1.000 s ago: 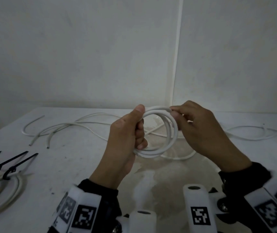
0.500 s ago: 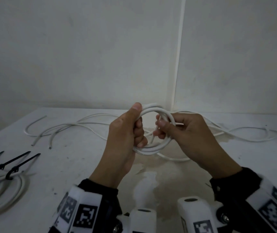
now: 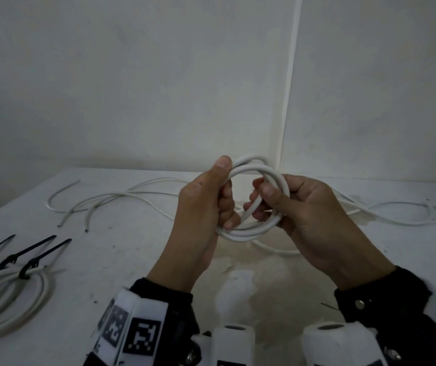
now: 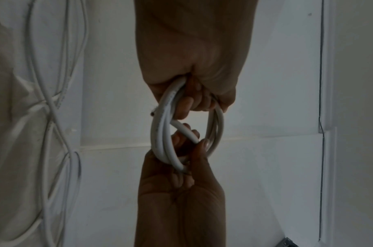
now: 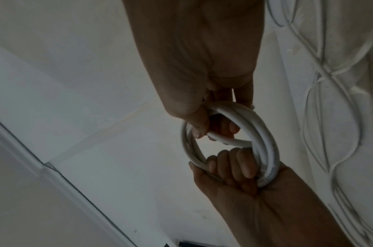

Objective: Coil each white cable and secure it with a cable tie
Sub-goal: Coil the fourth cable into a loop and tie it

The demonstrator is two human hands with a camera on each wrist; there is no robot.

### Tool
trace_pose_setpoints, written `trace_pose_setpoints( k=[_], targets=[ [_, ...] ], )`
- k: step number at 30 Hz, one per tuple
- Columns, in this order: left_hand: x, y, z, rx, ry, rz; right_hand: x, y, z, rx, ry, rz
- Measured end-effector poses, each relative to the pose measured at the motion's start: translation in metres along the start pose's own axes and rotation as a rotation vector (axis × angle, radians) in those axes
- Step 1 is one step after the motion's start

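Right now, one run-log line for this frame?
left hand: grips coil | right hand: tucking cable end through | tie: not yet on

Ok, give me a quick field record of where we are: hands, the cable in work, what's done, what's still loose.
left hand: grips the left side of the white coil, held above the table
right hand: pinches the cable's end strand across the coil opening
tie on this coil: none visible
finished coils: near left on the table, black cable ties around them
loose cables: uncoiled, far side of the table
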State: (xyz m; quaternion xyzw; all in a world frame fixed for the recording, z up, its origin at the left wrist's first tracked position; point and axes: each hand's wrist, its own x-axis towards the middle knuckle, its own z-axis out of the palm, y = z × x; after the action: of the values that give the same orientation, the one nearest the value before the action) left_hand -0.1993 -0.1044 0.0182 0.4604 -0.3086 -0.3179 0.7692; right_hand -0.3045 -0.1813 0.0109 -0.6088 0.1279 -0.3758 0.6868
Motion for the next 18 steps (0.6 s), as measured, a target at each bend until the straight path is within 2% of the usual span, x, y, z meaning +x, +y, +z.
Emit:
trace_pose_setpoints(
  k=[7, 16, 18],
  targets=[
    [-0.0021, 0.0037, -0.0023, 0.003, -0.034, 0.019, -0.0006, -0.0019, 0.002, 0.124, -0.054, -0.025],
    [0.0, 0.0002, -0.0024, 0.063, 0.029, -0.002, 0.0012, -0.0033, 0.0009, 0.259, -0.198, 0.094],
    [0.002, -0.0001, -0.0051, 0.07, 0.044, 0.006, 0.0, -0.0017, 0.0021, 0.154, -0.197, 0.095]
  ],
)
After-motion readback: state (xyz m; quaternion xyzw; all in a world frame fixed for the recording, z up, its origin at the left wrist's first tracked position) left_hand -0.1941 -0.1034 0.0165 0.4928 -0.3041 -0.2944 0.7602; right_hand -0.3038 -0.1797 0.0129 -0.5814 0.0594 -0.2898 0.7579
